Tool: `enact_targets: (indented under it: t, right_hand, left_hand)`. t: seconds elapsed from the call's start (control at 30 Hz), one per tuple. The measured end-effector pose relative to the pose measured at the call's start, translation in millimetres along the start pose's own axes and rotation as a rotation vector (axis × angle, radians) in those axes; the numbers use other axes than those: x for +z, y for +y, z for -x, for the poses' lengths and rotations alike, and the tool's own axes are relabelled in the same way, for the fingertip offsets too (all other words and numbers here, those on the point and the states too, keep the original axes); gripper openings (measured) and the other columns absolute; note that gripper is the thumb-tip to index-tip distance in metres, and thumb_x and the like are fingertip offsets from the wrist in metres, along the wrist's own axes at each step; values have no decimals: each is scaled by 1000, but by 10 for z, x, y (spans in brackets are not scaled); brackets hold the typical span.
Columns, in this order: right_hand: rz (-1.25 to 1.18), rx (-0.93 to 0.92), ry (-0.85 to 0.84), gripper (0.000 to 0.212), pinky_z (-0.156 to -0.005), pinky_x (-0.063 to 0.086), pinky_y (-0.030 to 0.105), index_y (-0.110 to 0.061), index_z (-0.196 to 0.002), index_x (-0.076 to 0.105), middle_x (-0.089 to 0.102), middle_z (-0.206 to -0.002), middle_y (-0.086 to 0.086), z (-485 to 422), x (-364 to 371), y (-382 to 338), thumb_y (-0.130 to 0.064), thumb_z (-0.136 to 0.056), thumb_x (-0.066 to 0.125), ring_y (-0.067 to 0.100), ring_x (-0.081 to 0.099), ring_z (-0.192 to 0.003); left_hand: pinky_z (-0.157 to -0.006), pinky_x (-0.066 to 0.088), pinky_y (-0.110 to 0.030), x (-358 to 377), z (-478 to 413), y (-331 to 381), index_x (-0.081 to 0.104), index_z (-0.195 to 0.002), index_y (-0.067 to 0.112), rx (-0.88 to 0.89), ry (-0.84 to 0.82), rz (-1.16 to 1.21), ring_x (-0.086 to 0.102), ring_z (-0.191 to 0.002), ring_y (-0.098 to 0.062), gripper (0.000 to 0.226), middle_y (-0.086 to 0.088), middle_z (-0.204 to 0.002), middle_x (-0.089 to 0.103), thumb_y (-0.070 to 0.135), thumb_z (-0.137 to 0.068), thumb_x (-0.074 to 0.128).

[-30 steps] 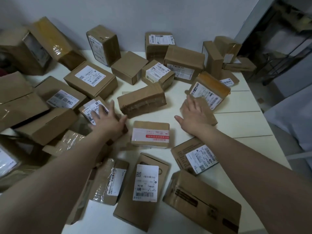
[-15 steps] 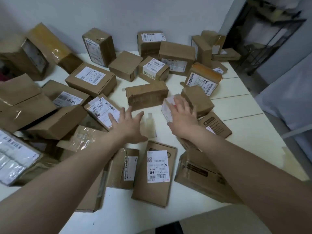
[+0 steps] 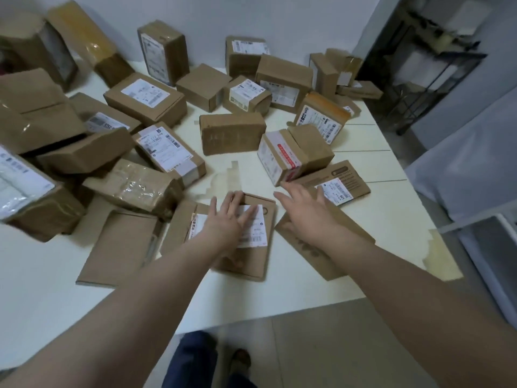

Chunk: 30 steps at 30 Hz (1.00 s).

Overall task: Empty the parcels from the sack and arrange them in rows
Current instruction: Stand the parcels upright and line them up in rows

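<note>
On the table, sealed parcels lie scattered, not in rows. Our left grip presses flat, fingers straight, on a labelled parcel. Our right grip, fingers spread, holds nothing above another flat parcel.

Both arms bare, stretched forward. Left forearm angles in from lower left; left hand palm down, fingers straight and spread. Right forearm angles in from lower right; right hand palm down, fingers straight, thumb out. Hands near, not touching.
</note>
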State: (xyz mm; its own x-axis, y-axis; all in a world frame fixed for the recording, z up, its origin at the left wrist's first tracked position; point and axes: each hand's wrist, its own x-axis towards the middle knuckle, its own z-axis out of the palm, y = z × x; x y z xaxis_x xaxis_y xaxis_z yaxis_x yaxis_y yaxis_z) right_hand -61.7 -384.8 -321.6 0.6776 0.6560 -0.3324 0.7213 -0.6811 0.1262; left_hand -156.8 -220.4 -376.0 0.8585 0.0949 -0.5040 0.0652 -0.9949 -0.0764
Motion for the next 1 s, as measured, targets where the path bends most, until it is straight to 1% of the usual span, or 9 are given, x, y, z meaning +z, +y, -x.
enact_targets:
  t: [0.07, 0.17, 0.37, 0.53, 0.67, 0.73, 0.8, 0.9, 1.0]
  right_hand:
    - [31, 28, 115, 69, -119, 3, 59, -23, -153, 23, 13, -163, 1, -24, 23, 72, -24, -94, 57, 22, 5, -152]
    - [-26, 53, 283, 68, -120, 0, 59, -25, -153, 25, 8, -164, 2, -101, 26, -105, -33, -93, 57, 27, -1, -152]
    - [-274, -368, 17, 83, -116, -1, 65, -40, -155, 2, -25, -161, -9, -212, -55, -1318, -57, -91, 52, 29, -20, -149]
    - [-377, -309, 29, 89, -118, -2, 63, -34, -156, -6, -28, -161, -1, -486, -317, -1862, -58, -92, 51, 34, -21, -148]
    - [-346, -250, 29, 90, -117, 7, 64, -35, -155, -7, -21, -163, 3, -823, -643, -2227, -65, -90, 47, 36, -12, -149]
    - [-436, -201, -9, 90, -116, 12, 63, -35, -155, -8, -20, -163, 2, -954, -726, -2530, -65, -90, 47, 37, -7, -149]
    - [-490, -188, -59, 94, -116, 14, 62, -33, -154, -15, -19, -164, -1, -1033, -755, -2911, -65, -90, 46, 34, -6, -150]
    - [-469, -215, -73, 101, -113, 14, 63, -26, -153, -20, -11, -165, -6, -1108, -775, -3369, -67, -89, 46, 27, -2, -151]
    - [-527, -161, 139, 79, -113, 22, 60, -19, -152, 18, 12, -163, 4, -1199, -944, -3528, -62, -91, 45, 30, 15, -146]
  left_hand:
    - [-115, -9, -66, -20, 13, 32, -28, -149, 30, -107, 125, 63, -28, -146, -35, 116, -13, -157, -33, 63, -83, 61]
    - [-109, -18, -68, -90, 171, -92, -26, -150, 32, -234, 252, 60, -29, -146, -34, 103, -8, -158, -31, 78, -85, 39]
    - [-108, -18, -71, 49, 782, -1264, -5, -156, 37, -656, 277, 151, -25, -146, -39, 90, -9, -163, -18, 81, -84, 27]
    - [-109, 9, -73, 339, 1273, -1737, 2, -155, 39, -776, 217, 300, -13, -149, -38, 96, -9, -164, 7, 89, -77, 29]
    - [-110, 23, -56, 318, 1574, -2046, 30, -150, 37, -753, 501, 232, 16, -145, -31, 82, -6, -153, 34, 82, -83, 21]
    - [-114, 12, -60, 343, 1660, -2293, 24, -151, 43, -740, 547, 195, 6, -149, -30, 74, -2, -161, 20, 78, -87, 20]
    - [-112, -7, -68, 454, 1753, -2612, 12, -153, 47, -801, 441, 214, -11, -151, -31, 71, 1, -166, -1, 78, -88, 14]
    - [-110, -8, -73, 665, 1946, -3034, 8, -155, 42, -951, 240, 443, -14, -150, -34, 76, 0, -166, -5, 78, -88, 9]
    - [-113, -2, -70, 736, 1999, -3301, 14, -156, 30, -971, 378, 493, -8, -150, -33, 75, -4, -164, 1, 70, -94, 18]
